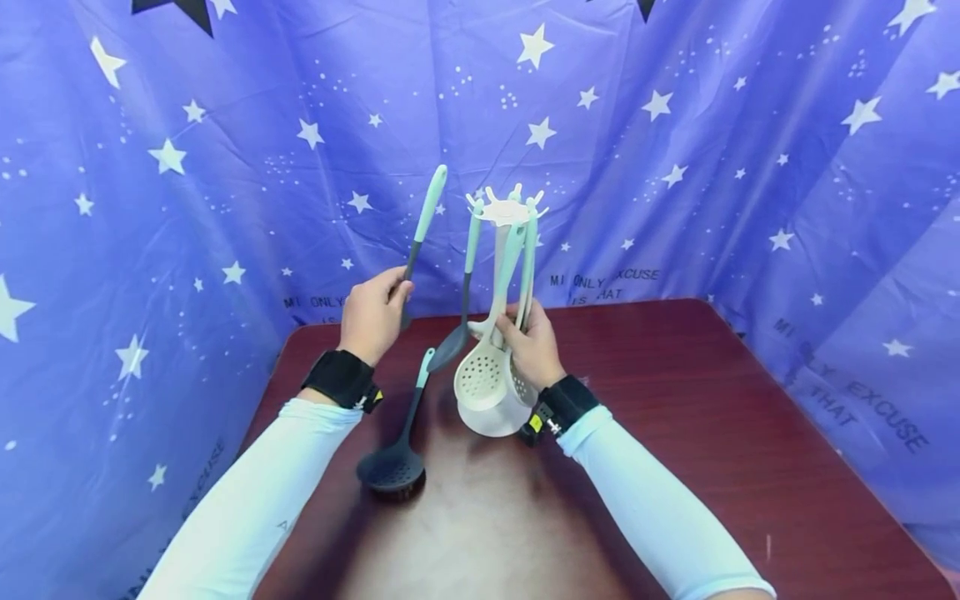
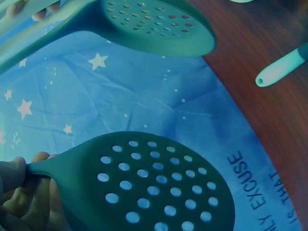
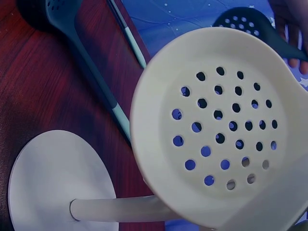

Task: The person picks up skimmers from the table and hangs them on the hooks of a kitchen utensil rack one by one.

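Note:
My left hand (image 1: 372,317) pinches a dark skimmer by its neck; the mint handle (image 1: 431,204) points up. In the left wrist view its perforated head (image 2: 79,180) is plain, while the head view mostly hides it behind the hand. My right hand (image 1: 536,350) grips the white utensil stand (image 1: 506,214) around its pole, close to the hanging utensils' necks; part of that grip is hidden. From the stand hang a cream skimmer (image 1: 482,373), a dark spoon (image 1: 450,348) and other mint-handled utensils. The stand leans slightly, its round base (image 3: 57,178) toward me.
Another dark skimmer (image 1: 392,467) lies on the reddish-brown table (image 1: 660,417), left of the stand, its mint handle (image 1: 426,367) pointing away. Behind and at both sides hangs a blue curtain (image 1: 420,92) with white stars. In the right wrist view, a thin mint-handled utensil (image 3: 134,47) also shows.

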Available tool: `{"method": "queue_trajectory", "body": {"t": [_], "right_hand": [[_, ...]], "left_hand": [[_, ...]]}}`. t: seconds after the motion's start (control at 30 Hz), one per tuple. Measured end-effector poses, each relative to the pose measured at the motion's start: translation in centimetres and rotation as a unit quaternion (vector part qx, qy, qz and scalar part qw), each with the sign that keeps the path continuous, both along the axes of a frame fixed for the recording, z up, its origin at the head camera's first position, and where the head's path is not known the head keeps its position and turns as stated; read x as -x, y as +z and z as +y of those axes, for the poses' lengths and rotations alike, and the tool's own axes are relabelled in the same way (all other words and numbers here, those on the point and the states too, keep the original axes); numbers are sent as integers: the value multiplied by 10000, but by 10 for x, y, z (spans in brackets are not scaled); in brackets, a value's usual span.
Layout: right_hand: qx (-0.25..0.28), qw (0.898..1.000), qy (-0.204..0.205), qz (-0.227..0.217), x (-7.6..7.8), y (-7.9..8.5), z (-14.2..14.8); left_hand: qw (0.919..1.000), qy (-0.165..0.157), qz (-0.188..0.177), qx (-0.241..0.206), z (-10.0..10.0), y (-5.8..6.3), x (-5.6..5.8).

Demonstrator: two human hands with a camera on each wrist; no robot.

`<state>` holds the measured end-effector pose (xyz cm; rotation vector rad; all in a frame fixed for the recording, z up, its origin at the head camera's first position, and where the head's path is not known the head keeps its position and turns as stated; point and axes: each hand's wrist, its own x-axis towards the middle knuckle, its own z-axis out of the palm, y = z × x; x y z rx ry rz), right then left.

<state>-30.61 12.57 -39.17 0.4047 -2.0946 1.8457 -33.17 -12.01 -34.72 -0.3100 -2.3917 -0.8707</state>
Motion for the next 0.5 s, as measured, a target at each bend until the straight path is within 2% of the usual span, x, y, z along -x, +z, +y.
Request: {"method": "queue_trajectory", "body": {"t": [0.3,0.5], "right_hand": [[-93,9999,51,83,-2,-4,-1],[-39,9999,3,154,1,-4,3]], "left_hand": [[9994,-275,201,67,22,-7,-1],[9987,-388,318,30,32,-6,1]]}}
